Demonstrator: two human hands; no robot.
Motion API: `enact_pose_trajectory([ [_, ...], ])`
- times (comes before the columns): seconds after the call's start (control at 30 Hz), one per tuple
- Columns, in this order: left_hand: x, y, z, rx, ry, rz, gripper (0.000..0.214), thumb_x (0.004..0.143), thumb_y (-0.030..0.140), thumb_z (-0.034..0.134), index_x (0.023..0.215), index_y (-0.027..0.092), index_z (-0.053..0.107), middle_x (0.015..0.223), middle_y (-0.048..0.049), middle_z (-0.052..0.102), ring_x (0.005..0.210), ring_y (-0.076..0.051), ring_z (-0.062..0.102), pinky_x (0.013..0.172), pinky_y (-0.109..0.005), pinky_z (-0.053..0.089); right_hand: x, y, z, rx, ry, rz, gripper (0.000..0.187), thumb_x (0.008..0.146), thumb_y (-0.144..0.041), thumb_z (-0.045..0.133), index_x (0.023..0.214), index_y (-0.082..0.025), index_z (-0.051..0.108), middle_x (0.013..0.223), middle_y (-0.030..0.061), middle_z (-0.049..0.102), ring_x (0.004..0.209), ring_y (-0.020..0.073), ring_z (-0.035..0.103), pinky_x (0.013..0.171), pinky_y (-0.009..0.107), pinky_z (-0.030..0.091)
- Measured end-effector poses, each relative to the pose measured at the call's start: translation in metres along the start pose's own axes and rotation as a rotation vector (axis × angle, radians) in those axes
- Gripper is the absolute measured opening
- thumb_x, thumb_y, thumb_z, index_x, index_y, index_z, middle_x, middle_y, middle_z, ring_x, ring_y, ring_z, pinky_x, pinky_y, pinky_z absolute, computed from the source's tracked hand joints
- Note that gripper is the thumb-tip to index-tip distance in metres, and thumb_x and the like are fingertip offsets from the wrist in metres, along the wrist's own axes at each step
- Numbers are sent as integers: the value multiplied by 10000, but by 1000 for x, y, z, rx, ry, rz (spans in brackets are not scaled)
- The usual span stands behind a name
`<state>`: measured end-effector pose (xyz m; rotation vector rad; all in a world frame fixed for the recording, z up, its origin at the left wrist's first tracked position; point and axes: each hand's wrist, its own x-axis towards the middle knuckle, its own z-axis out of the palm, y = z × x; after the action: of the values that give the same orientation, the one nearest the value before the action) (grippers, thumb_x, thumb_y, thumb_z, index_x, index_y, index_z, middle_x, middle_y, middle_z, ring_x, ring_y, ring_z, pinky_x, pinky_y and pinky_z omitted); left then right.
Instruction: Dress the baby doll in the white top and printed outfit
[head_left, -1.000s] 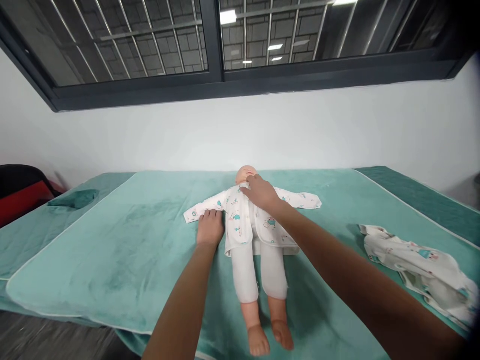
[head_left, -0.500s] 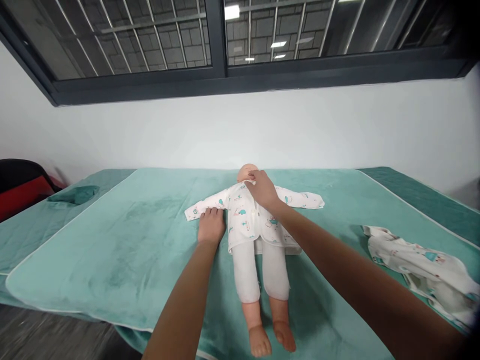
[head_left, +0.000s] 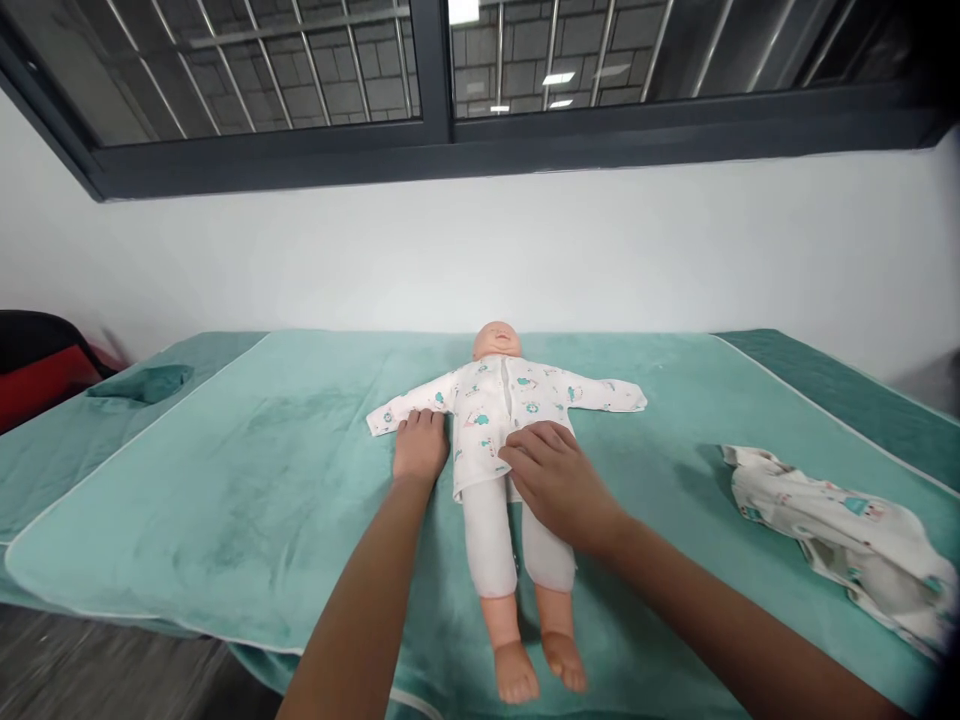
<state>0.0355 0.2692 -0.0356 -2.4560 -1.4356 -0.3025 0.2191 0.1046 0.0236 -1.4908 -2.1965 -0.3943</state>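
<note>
A small baby doll with a bare peach-coloured head (head_left: 496, 340) lies on its back in the middle of the scene, head toward the far wall and bare feet toward the near edge. It wears a white cotton jacket printed with little teal figures (head_left: 491, 405), sleeves spread out to left and right, and plain white leggings (head_left: 487, 530). It rests on a pale teal plush blanket (head_left: 225, 480) that covers the worktop.

Both hands are on the doll's clothing. To smooth the jacket front well, the flat of the palm should press lightly and slide along the fabric so the two front panels lie even and meet down the middle, while the other hand pins the garment so the doll does not shift on the soft blanket. Tugging at one corner would likely skew the hem.

The right hand (head_left: 559, 480) lies palm down on the lower right hem of the jacket, over the doll's hip, fingers loosely spread and slightly curled; it grips nothing that shows. The left hand (head_left: 420, 447) rests flat and open just beside the doll's body on the left, touching the jacket sleeve (head_left: 405, 407) near the armpit, holding nothing.

Well apart at the right lies a crumpled white printed garment (head_left: 840, 540); a folded dark green cloth (head_left: 142, 382) sits far left.
</note>
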Motion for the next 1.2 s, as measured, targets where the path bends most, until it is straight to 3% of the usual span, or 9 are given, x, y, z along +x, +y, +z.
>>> enact_pose_trajectory([
  [0.17, 0, -1, 1, 3, 8, 1, 244, 917, 141, 410, 1027, 149, 628, 1077, -137, 633, 1074, -308, 516, 866, -427, 421, 2, -1, 5, -8, 4, -25, 139, 913, -103, 494, 865, -186, 595, 903, 44, 613, 924, 212, 480, 932, 402, 379],
  [0.33, 1, -1, 3, 7, 6, -6, 239, 916, 139, 411, 1015, 152, 628, 1073, -136, 628, 1064, -301, 518, 869, -423, 422, -6, -3, -1, 230, 64, 9, 101, 941, -231, 545, 1018, -212, 609, 1026, 46, 631, 985, 211, 520, 937, 399, 391],
  [0.4, 1, -1, 3, 7, 7, -8, 241, 917, 143, 412, 1024, 153, 627, 1076, -135, 627, 1068, -300, 515, 871, -422, 421, -8, 10, -2, 374, 174, 121, 154, 959, -296, 527, 1078, -224, 593, 1086, 57, 625, 1031, 209, 542, 934, 380, 412],
  [0.5, 1, -1, 4, 2, 13, -2, 244, 914, 141, 410, 1026, 147, 627, 1069, -137, 627, 1061, -306, 515, 863, -430, 421, -9, 46, 7, 422, 320, 476, 176, 972, -344, 470, 954, -218, 591, 991, 58, 632, 935, 200, 583, 833, 346, 441],
  [0.57, 1, -1, 4, -3, 16, 2, 244, 909, 134, 410, 1015, 144, 629, 1060, -137, 629, 1050, -310, 520, 851, -433, 422, -12, 72, 19, 341, 254, 745, 248, 947, -419, 483, 868, -210, 590, 921, 54, 634, 820, 196, 578, 726, 325, 417],
  [0.67, 1, -2, 4, -15, 21, 2, 253, 902, 121, 408, 1016, 145, 632, 1058, -140, 632, 1049, -313, 523, 852, -434, 419, -19, 97, 37, 308, 96, 950, 332, 911, -475, 496, 764, -196, 597, 883, 77, 645, 809, 207, 568, 704, 314, 369],
  [0.9, 2, -2, 5, -89, 30, -5, 279, 887, 112, 398, 1014, 144, 644, 1052, -160, 630, 1053, -333, 520, 857, -459, 411, -16, 110, 43, 708, 110, 1159, 396, 858, -511, 557, 613, -204, 608, 729, 101, 687, 756, 225, 635, 713, 323, 460],
  [1.07, 2, -3, 5, -226, 42, -38, 276, 878, 121, 410, 992, 145, 660, 1064, -183, 634, 1095, -349, 516, 901, -483, 394, -4, 121, 47, 1143, 84, 1264, 341, 820, -502, 635, 684, -189, 647, 723, 104, 710, 622, 189, 647, 585, 304, 539],
  [1.2, 2, -5, 3, -416, 58, -94, 259, 852, 129, 438, 953, 150, 676, 1088, -189, 650, 1157, -359, 507, 975, -503, 360, 4, 122, 58, 1435, 64, 1233, 282, 830, -455, 651, 781, -177, 655, 744, 99, 721, 645, 201, 672, 590, 316, 570],
])
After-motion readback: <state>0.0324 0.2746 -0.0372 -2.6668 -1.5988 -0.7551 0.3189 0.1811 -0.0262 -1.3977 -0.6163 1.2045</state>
